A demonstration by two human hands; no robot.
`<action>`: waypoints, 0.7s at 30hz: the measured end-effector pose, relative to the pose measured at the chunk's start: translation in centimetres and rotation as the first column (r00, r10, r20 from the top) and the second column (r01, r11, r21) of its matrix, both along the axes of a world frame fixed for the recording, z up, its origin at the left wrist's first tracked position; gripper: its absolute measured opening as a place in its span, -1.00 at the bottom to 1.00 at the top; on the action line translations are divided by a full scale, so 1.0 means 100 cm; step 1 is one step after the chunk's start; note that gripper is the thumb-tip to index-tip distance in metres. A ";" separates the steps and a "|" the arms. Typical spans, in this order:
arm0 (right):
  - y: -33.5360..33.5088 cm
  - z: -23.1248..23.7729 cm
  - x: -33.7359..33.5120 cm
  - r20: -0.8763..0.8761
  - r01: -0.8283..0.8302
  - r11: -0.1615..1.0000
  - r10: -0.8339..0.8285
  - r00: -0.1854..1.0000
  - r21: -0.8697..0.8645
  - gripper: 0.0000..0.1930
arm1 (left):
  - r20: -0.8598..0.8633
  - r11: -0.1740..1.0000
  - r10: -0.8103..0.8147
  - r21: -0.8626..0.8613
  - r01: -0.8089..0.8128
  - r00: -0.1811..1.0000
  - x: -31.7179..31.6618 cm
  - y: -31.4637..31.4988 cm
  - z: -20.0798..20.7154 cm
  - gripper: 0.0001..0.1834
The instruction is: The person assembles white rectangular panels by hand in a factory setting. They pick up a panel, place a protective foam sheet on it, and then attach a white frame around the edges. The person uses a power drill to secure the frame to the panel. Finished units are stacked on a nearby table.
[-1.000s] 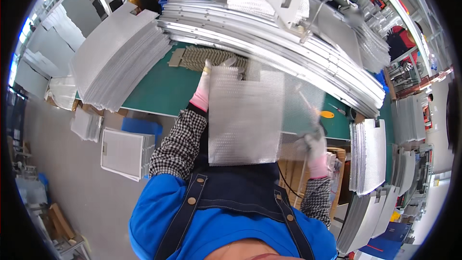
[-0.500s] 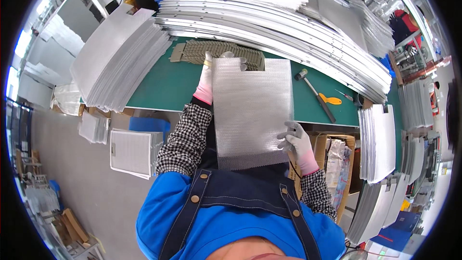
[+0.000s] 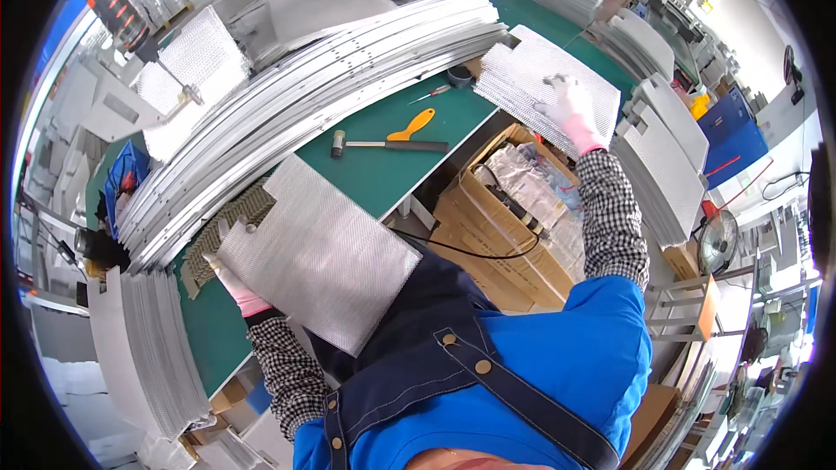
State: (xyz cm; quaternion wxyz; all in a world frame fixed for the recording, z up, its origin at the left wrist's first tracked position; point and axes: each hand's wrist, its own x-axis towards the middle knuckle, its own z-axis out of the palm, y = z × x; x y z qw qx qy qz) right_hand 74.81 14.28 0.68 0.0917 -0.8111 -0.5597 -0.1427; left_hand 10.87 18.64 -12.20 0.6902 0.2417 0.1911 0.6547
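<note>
My gloved left hand (image 3: pixel 235 285) grips the notched edge of a silver metal mesh sheet (image 3: pixel 320 248), which hangs over the near table edge in front of my apron. Below that corner of the sheet lies a row of folded grey-beige strips (image 3: pixel 218 231), partly hidden. Out to the right, my gloved right hand (image 3: pixel 572 113) rests with fingers apart on the top of a stack of similar mesh sheets (image 3: pixel 522 65). Whether its fingertips pinch the top sheet cannot be made out.
On the green table (image 3: pixel 348 196) lie a hammer (image 3: pixel 392 145), a yellow-handled tool (image 3: pixel 412 125) and a thin screwdriver (image 3: pixel 430 94). Long metal strips (image 3: pixel 331 78) are piled behind them. An open cardboard box (image 3: pixel 501 218) stands below the table edge, with a fan (image 3: pixel 718 242) farther right.
My view has turned to the right. My right hand has left the held sheet's lower edge and reached out to the stack on the right. The left hand keeps its sheet.
</note>
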 end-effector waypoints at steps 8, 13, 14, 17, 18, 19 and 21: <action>0.020 -0.001 0.079 -0.104 -0.030 0.972 0.006 0.995 -0.231 -0.12 | -0.033 1.000 0.017 -0.012 -0.017 0.999 0.005 -0.007 0.010 -0.09; 0.015 0.050 0.087 0.080 0.017 0.998 -0.012 0.997 -0.061 -0.58 | -0.009 1.000 -0.017 0.001 0.017 1.000 0.006 -0.005 0.009 -0.11; 0.008 0.070 0.082 0.197 0.144 0.986 -0.158 0.968 0.085 -0.65 | -0.021 1.000 -0.013 0.006 0.013 1.000 0.006 -0.005 0.008 -0.10; -0.018 0.108 0.049 0.434 -0.041 0.840 -0.238 0.869 0.541 -0.65 | -0.048 0.999 0.026 -0.038 -0.028 0.998 0.005 -0.005 0.008 -0.05; -0.021 0.107 0.030 0.335 -0.145 0.722 -0.127 0.934 0.677 -0.64 | -0.047 0.996 0.055 -0.071 -0.058 0.997 0.005 -0.005 0.008 -0.03; -0.024 0.104 0.009 0.240 -0.207 0.558 0.015 0.971 0.804 -0.62 | -0.042 0.990 0.094 -0.106 -0.098 0.995 0.005 -0.005 0.008 -0.01; -0.018 0.087 -0.042 -0.253 0.168 0.305 0.268 0.930 0.938 -0.64 | 0.003 0.992 0.063 -0.112 -0.062 0.998 0.003 -0.006 0.008 0.01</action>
